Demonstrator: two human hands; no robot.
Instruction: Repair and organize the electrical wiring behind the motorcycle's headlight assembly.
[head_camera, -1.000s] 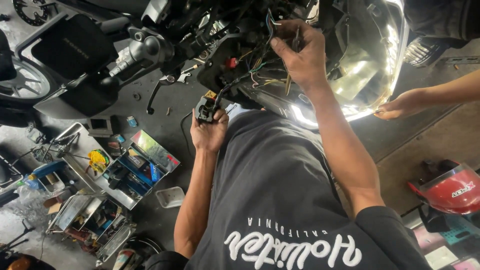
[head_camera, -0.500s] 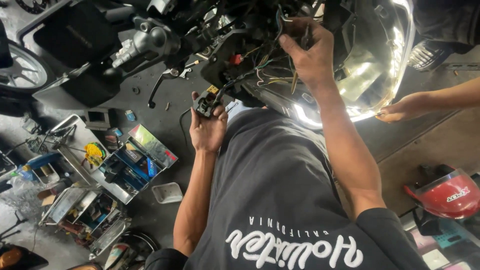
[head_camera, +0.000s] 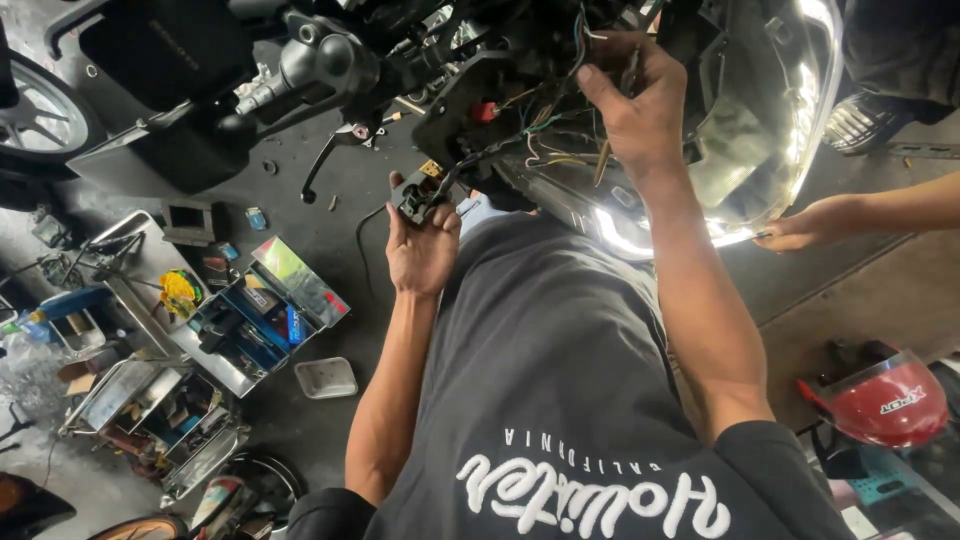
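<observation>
Partly hidden wiring (head_camera: 540, 140), hands (head_camera: 425, 235) gripping connector (head_camera: 415, 195)

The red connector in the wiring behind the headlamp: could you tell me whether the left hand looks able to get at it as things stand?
Probably not right away: the left hand is closed around a black switch block. The red connector sits just above it, uncovered, so the path looks free once the hand lets go.

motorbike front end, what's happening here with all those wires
A person is working on the wiring behind a motorbike headlight. Their left hand holds a small black connector block on a cable, while their right hand reaches up into the wire bundle. Another person's hand touches the headlight's lower edge. An open toolbox and a red helmet lie on the floor.
</observation>
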